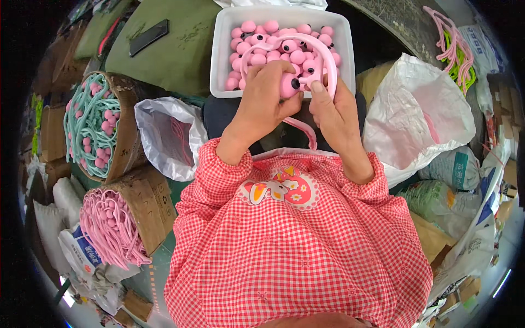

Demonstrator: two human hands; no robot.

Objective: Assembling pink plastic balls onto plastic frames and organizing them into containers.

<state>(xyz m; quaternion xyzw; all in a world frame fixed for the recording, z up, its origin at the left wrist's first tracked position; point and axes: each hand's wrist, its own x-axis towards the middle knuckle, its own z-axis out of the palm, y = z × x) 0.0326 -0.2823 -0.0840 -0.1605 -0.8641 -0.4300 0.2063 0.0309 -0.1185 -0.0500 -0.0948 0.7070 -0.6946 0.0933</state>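
My left hand (266, 98) holds a pink ball with a black hole (290, 86) between thumb and fingers. My right hand (332, 106) grips a pink curved plastic band (284, 47), which arches over the white tray (221, 54) and has a lower end (306, 131) hanging near my lap. The two hands meet over the near edge of the tray, which is full of several pink balls (273, 33). Both sleeves are red-and-white checked.
At left stand a cardboard box of teal bands (90, 123) and one of pink bands (109, 224). An open white plastic bag (169, 136) sits beside my left arm, a larger one (421, 109) to the right. More pink and green bands (454, 49) hang at the far right.
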